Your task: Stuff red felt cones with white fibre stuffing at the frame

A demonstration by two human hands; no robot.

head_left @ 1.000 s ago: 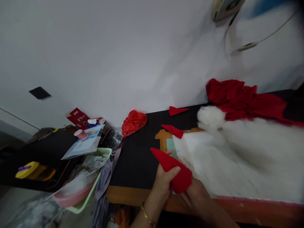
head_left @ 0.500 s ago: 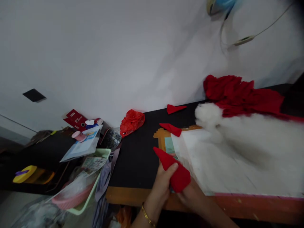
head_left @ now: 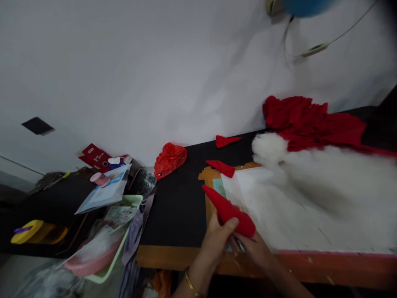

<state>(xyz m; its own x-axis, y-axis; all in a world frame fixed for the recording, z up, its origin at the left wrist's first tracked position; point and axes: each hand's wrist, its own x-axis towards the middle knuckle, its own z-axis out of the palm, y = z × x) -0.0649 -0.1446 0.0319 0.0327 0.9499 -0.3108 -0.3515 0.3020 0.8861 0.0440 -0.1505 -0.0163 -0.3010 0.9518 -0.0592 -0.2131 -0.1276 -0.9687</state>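
A red cloth cone [head_left: 229, 211] is held over the table edge, its pointed tip up and to the left. My left hand [head_left: 218, 231] is closed round its middle, thumb across the front. At the wide lower end, my right hand [head_left: 252, 246] grips the cloth; some of its fingers are hidden behind the cone. Just beyond lie two more red cones, a nearer cone [head_left: 221, 168] and a farther cone [head_left: 227, 141], both flat on the table. To the right, a heap of white stuffing [head_left: 347, 186] spreads over a white sheet [head_left: 263, 207].
Gathered red fabric [head_left: 297, 118] lies behind the stuffing against the wall. A red plastic bag [head_left: 170, 160] rests on the black tabletop [head_left: 176, 207]. Left of the table stands a pale green basket [head_left: 107, 271] with a pink basket [head_left: 93, 263] inside. A yellow-lidded container [head_left: 29, 232] is farther left.
The cone has turned and risen slightly, its wide end swinging up and right. My right hand has come up with that end. The whole view has shifted a little.
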